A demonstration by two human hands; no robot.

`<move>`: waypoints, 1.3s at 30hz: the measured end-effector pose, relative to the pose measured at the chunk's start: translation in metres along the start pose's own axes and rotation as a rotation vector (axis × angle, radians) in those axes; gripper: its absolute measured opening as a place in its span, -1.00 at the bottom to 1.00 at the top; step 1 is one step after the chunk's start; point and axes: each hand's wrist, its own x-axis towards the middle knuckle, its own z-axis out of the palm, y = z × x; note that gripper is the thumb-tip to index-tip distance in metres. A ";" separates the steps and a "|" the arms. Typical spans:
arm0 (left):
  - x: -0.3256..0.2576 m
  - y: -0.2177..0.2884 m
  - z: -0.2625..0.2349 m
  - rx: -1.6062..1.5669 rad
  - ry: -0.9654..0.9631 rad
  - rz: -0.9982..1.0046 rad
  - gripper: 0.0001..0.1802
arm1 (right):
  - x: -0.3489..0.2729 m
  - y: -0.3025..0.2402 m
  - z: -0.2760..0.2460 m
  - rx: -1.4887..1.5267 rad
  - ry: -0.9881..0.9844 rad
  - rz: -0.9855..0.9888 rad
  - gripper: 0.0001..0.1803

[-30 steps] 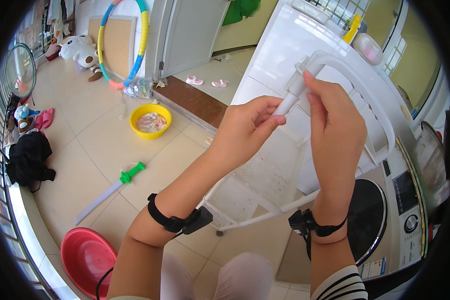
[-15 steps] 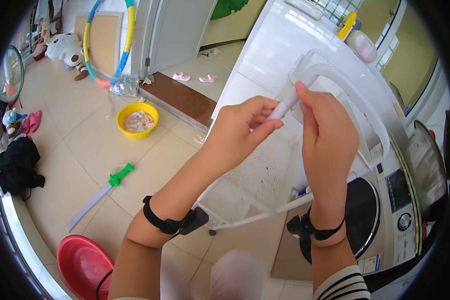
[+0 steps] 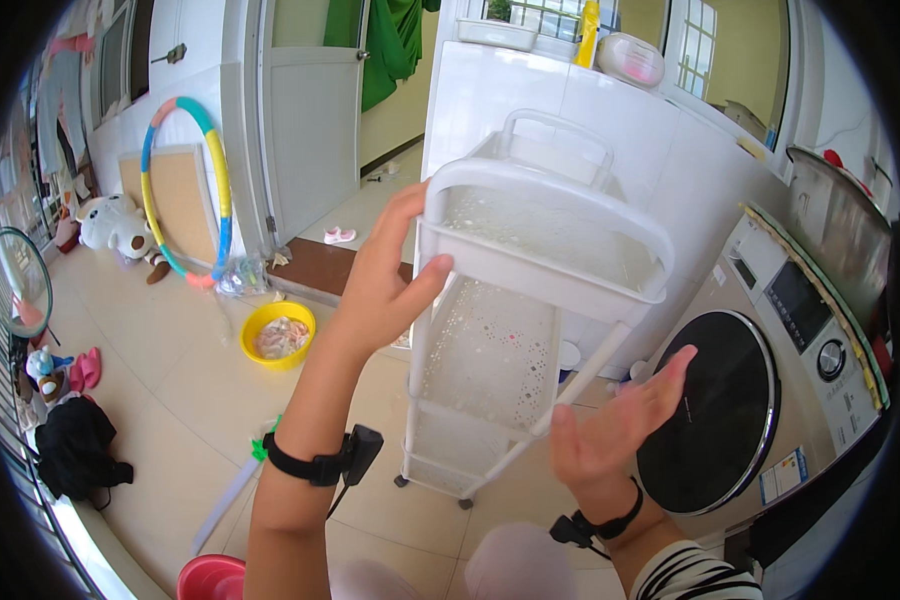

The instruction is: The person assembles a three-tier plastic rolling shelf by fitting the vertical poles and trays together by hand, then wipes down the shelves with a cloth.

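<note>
A white rolling cart point(image 3: 530, 262) with tiered trays and a curved top handle stands upright on small casters in front of me. My left hand point(image 3: 385, 275) is closed round the upper left corner of the cart, thumb against the front of the top tray and fingers at the handle's side. My right hand point(image 3: 620, 425) is held off to the right of the cart's lower frame, open and holding nothing, fingers stretched out toward the washing machine. Perforated dots show on the lower panel of the cart.
A front-loading washing machine point(image 3: 715, 410) stands at right, with a metal pot point(image 3: 838, 215) above it. On the left floor are a yellow basin point(image 3: 253, 345) with cloth, a green-handled toy sword point(image 3: 225, 508), a red basin point(image 3: 210, 580) and a black cloth heap point(image 3: 75, 450). A hoop point(image 3: 220, 165) leans behind.
The cart has gone from tilted to upright. My right hand has let go of the cart and moved down; my left hand has shifted left to its corner. The head view has turned too.
</note>
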 end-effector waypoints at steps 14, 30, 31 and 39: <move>-0.019 0.096 0.082 0.299 -0.216 0.249 -0.19 | -0.027 0.158 -0.002 0.270 0.064 0.607 -0.43; -0.077 0.035 0.006 -0.315 0.363 -0.131 -0.83 | 0.092 -0.011 -0.002 0.327 -0.220 -0.108 -0.65; -0.075 0.038 0.009 -0.369 0.397 -0.167 -0.86 | 0.100 -0.016 0.008 0.282 -0.289 -0.122 -0.62; -0.043 0.043 -0.031 0.024 0.384 0.045 -0.62 | 0.096 -0.033 0.028 0.031 -0.327 -0.147 -0.68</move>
